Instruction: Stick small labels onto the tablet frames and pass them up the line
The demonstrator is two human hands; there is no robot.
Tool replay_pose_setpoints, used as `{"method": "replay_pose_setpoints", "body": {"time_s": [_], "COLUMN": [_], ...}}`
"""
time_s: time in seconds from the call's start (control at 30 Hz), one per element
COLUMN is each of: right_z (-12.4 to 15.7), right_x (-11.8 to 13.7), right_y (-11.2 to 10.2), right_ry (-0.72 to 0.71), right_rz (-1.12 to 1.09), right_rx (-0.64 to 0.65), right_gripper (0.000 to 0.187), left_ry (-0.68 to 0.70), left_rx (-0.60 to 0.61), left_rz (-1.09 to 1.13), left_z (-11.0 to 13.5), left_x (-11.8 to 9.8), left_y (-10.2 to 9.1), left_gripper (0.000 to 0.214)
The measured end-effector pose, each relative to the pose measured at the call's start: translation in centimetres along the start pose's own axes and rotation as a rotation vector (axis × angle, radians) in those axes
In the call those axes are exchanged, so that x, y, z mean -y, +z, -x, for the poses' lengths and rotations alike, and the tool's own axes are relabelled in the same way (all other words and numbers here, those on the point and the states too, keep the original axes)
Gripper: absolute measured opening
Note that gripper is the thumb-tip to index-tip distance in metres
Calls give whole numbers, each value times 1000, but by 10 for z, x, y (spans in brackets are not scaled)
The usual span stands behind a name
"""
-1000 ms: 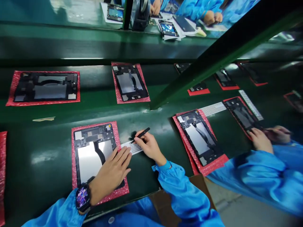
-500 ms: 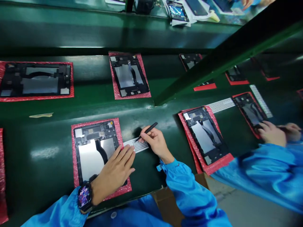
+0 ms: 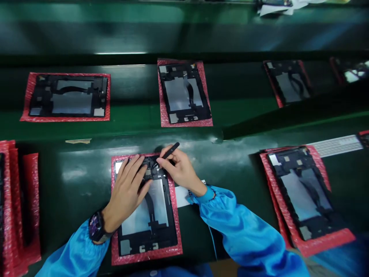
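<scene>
An opened tablet chassis (image 3: 150, 215) lies on a red bubble-wrap pad (image 3: 147, 256) in front of me on the green bench. My left hand (image 3: 127, 190) rests flat on its upper left part, fingers stretched out, a dark watch on the wrist. My right hand (image 3: 178, 169) pinches black tweezers (image 3: 168, 151), tips down at the top edge of the chassis. A white perforated sticker strip (image 3: 184, 194) lies partly under my right forearm.
More chassis on red pads lie on the belt behind (image 3: 69, 96), (image 3: 184, 92), (image 3: 291, 80), and one at my right (image 3: 305, 192). A stack of red pads (image 3: 17, 200) sits at the left. A second white strip (image 3: 337, 145) lies far right.
My right hand left the sticker strip and brought the tweezers over the chassis top. My left hand slid up onto the chassis. The view swung, and the neighbour's hands dropped out of sight.
</scene>
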State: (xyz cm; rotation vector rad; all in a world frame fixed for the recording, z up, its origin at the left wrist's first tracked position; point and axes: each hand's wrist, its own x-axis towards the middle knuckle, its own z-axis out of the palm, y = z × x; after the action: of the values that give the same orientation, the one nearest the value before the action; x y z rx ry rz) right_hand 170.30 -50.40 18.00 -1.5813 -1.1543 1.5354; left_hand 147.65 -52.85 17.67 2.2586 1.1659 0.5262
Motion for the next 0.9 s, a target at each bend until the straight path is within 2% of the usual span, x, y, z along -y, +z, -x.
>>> {"method": "replay_pose_setpoints", "body": {"time_s": [0.17,0.33,0.6,0.9], "right_z": [4,4,5,6], "right_x": [-20,-28,-33,-26], "right_y": [-7,-12,-20,-32], "right_ry": [-31,-69,-136,-177], "right_rz": [9,52,106,120], "right_rx": [21,20,14,39], "right_gripper": [31,29,24,22], "left_ry": [21,32,80,88], "left_rx": [-11,-12,1,46], "left_rz": [10,-31,-94,-184], "left_z": [2,2,-3,-11], "left_x": [-3,-5,-13,-25], "left_y": [14,23,31,35], "left_gripper": [53,48,48,43]}}
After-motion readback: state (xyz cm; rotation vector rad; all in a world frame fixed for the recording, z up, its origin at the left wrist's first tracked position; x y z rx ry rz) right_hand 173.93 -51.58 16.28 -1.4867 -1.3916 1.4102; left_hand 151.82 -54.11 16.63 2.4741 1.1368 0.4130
